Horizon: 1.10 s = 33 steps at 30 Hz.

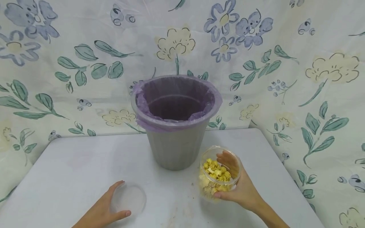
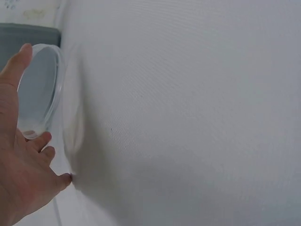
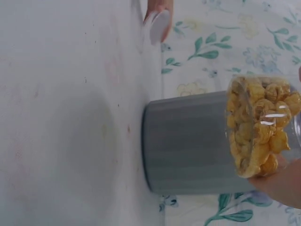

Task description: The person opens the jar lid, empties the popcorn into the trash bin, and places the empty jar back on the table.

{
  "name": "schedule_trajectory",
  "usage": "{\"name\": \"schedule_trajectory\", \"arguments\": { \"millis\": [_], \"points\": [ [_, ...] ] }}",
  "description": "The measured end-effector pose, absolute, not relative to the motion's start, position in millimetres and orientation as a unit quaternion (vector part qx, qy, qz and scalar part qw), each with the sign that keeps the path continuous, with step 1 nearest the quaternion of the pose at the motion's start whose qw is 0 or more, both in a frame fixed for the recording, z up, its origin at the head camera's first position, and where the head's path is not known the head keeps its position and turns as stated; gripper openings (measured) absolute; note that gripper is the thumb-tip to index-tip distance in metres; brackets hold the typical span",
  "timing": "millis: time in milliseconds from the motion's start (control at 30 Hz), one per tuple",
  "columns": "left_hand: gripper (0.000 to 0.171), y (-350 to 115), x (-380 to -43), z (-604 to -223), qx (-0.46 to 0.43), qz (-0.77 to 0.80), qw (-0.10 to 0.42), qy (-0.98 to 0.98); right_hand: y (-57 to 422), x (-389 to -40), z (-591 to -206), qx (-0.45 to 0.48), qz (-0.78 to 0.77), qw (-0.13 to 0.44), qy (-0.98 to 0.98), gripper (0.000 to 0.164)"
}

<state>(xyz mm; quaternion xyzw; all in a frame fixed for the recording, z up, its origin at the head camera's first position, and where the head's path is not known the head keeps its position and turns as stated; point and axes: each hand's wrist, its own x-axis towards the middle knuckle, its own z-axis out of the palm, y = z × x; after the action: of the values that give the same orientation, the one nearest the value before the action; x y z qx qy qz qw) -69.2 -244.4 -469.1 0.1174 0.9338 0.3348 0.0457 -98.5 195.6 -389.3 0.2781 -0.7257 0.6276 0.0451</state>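
Bare table (image 1: 71,164) spreads wide to the left of the bin (image 1: 176,126), which stands mid-table toward the far edge. Near the front edge, the left hand (image 1: 99,210) pinches a clear lid (image 1: 128,199) between thumb and fingers. Right of the bin, the right hand (image 1: 242,186) grasps an open tub (image 1: 218,174) of yellow popcorn.
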Motion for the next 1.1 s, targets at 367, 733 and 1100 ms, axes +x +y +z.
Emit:
{"name": "schedule_trajectory", "arguments": {
  "millis": [367, 733, 1100],
  "points": [
    [0.108, -253.2, -67.5, -485.3, 0.135, 0.24, -0.011, 0.961, 201.4, -102.5, -384.6, 0.261, 0.62, 0.063, -0.737, 0.108],
    [0.112, -256.2, -66.4, -495.2, 0.145, 0.201, -0.032, 0.968, 207.9, -109.6, -378.8, 0.267, 0.619, 0.071, -0.735, 0.107],
    [0.092, -246.0, -76.8, -450.8, 0.175, 0.233, -0.067, 0.954, 211.6, -114.5, -368.3, 0.272, 0.624, 0.088, -0.727, 0.106]
  ]
}}
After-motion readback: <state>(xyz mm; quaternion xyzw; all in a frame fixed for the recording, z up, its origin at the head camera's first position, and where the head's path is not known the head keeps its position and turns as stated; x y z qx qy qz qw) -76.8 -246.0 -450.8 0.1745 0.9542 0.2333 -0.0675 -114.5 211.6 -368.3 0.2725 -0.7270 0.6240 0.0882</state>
